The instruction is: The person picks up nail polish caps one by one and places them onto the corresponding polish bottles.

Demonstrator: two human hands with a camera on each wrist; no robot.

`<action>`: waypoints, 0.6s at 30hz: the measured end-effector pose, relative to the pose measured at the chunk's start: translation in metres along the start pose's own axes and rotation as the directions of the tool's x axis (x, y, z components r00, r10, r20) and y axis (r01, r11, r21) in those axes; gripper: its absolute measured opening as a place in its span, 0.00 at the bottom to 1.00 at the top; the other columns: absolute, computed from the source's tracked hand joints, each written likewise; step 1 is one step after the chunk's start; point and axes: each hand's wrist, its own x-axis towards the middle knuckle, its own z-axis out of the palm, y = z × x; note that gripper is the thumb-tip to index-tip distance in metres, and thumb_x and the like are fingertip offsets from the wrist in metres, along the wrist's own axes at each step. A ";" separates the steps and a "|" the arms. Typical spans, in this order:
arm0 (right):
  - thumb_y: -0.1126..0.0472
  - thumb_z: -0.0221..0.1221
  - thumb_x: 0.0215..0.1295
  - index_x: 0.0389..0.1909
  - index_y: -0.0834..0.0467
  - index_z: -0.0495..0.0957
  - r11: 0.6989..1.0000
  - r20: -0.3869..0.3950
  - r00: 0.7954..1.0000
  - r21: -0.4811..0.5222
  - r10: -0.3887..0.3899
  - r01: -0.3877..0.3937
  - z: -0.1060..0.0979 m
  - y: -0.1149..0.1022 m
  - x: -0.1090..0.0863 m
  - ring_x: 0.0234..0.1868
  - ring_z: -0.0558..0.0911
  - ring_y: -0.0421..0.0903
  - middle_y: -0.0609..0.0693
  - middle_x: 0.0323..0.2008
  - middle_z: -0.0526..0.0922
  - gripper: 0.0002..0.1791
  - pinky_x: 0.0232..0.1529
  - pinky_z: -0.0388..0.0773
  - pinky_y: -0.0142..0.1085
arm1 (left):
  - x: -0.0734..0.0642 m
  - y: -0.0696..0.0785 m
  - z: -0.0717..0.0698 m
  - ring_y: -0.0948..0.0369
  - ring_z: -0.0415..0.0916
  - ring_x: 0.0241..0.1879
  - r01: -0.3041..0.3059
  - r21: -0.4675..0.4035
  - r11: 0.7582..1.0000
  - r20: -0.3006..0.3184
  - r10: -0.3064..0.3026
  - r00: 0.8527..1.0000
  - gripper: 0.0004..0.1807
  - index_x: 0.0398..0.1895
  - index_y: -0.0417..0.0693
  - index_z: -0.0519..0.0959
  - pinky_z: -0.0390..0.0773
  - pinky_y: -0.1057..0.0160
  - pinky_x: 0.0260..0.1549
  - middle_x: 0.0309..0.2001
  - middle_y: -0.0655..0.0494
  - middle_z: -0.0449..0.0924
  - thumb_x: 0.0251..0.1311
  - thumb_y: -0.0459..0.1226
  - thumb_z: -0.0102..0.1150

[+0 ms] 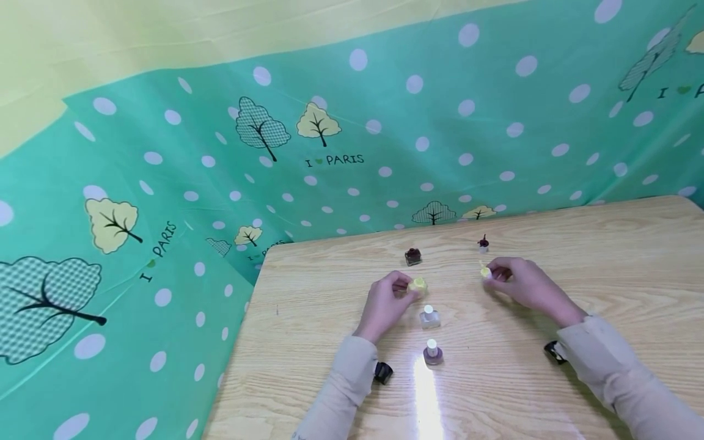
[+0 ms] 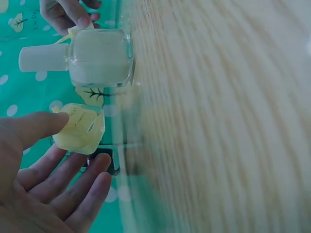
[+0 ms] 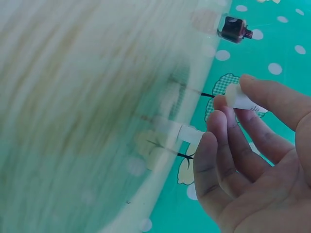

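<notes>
My left hand [image 1: 385, 305] pinches a small uncapped bottle of yellow nail polish [image 1: 418, 285] between thumb and fingers. In the left wrist view the yellow bottle [image 2: 80, 128] is tilted on its side, its neck toward the thumb. Off to the right, my right hand [image 1: 522, 282] holds a white cap [image 1: 486, 274] with its yellow-coated brush pointing up and away. The right wrist view shows that cap [image 3: 243, 98] between thumb and index finger, its brush hidden by the hand. Bottle and cap are apart.
Nearer me stand a pale nail polish bottle [image 1: 429, 318] and a purple one [image 1: 432, 354], both white-capped. Toward the back are an uncapped dark red bottle [image 1: 413, 256] and a white cap with a dark brush upward [image 1: 483, 244]. A patterned green cloth [image 1: 352, 195] hangs behind the table.
</notes>
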 end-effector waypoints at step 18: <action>0.58 0.66 0.64 0.49 0.66 0.83 0.994 -0.097 0.990 -0.047 -0.105 0.101 -0.007 -0.023 -0.010 0.33 0.79 0.43 0.51 0.35 0.84 0.18 0.31 0.78 0.32 | -0.008 0.006 -0.011 0.50 0.83 0.46 -0.112 -0.047 0.993 -0.066 0.109 0.992 0.13 0.47 0.46 0.83 0.81 0.69 0.42 0.43 0.53 0.85 0.59 0.38 0.69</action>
